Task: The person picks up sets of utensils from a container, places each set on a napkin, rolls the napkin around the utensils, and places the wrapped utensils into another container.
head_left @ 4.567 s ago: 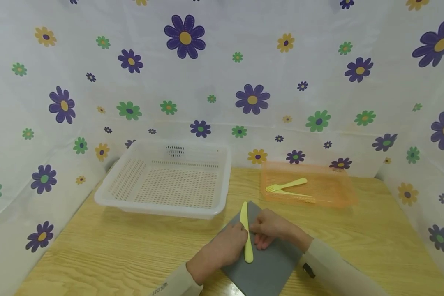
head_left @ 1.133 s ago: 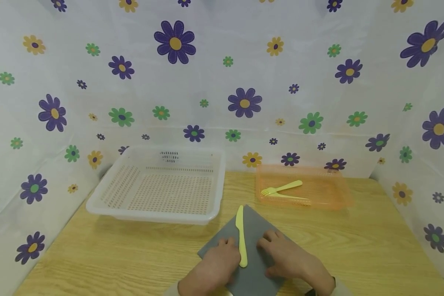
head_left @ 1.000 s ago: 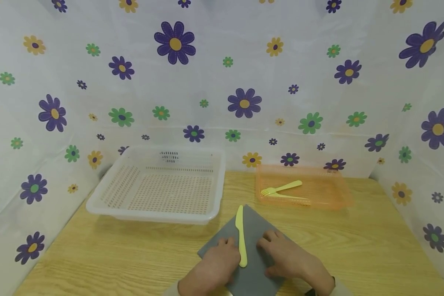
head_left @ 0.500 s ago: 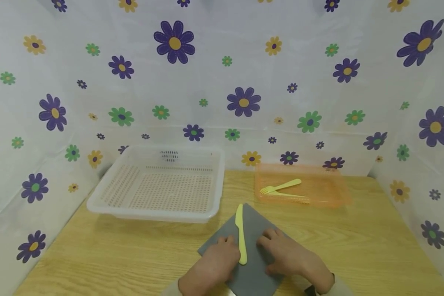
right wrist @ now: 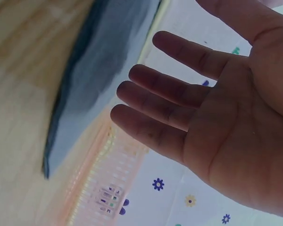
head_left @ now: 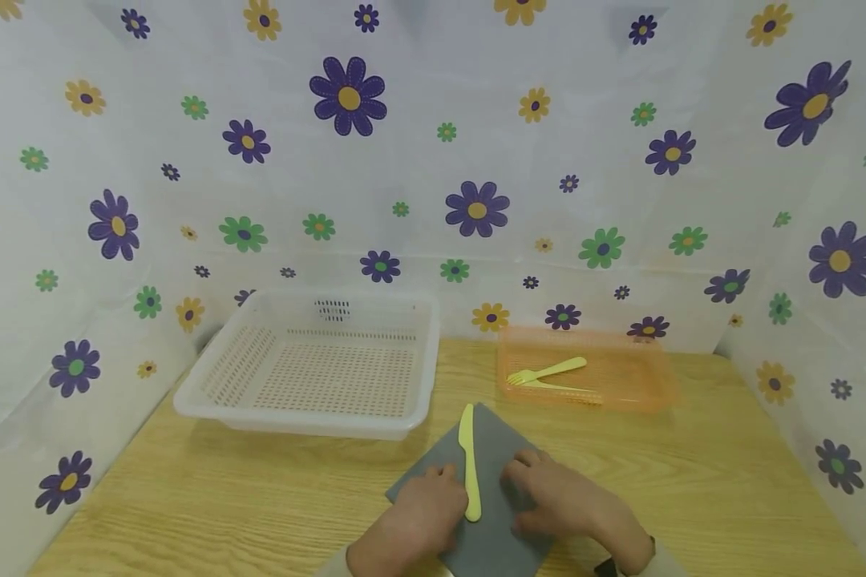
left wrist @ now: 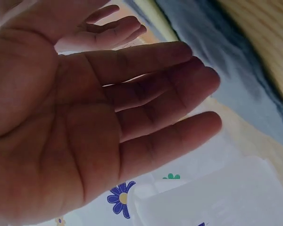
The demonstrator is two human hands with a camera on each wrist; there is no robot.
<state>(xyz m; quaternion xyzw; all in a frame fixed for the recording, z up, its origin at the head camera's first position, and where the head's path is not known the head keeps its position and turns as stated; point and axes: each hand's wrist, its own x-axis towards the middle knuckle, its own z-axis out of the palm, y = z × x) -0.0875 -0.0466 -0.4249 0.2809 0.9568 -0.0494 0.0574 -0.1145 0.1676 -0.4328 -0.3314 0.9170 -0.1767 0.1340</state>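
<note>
A yellow plastic knife point(head_left: 469, 461) lies lengthwise on a grey cloth point(head_left: 501, 449), which is set cornerwise on the table, blade end away from me. My left hand point(head_left: 426, 509) is over the cloth's left part, right beside the knife's handle; whether it touches the handle cannot be told. Over the right part is my right hand point(head_left: 563, 501), apart from the knife. In the left wrist view, the left fingers point(left wrist: 165, 94) are extended with nothing in the palm. Likewise, the right wrist view has the right fingers point(right wrist: 165, 103) extended and the palm bare.
A white perforated basket point(head_left: 303, 417) stands at the back left of the wooden table point(head_left: 260, 497). At the back right sits a shallow orange basket point(head_left: 635, 401) holding a yellow fork point(head_left: 559, 367) and another thin yellow utensil. A flower-print curtain point(head_left: 404, 160) encloses the back and sides.
Several seconds ago both hands were close together around the knife; they have since drawn apart, the right one to the right. Over the last second the hands and knife stay put; the head view tilts slightly.
</note>
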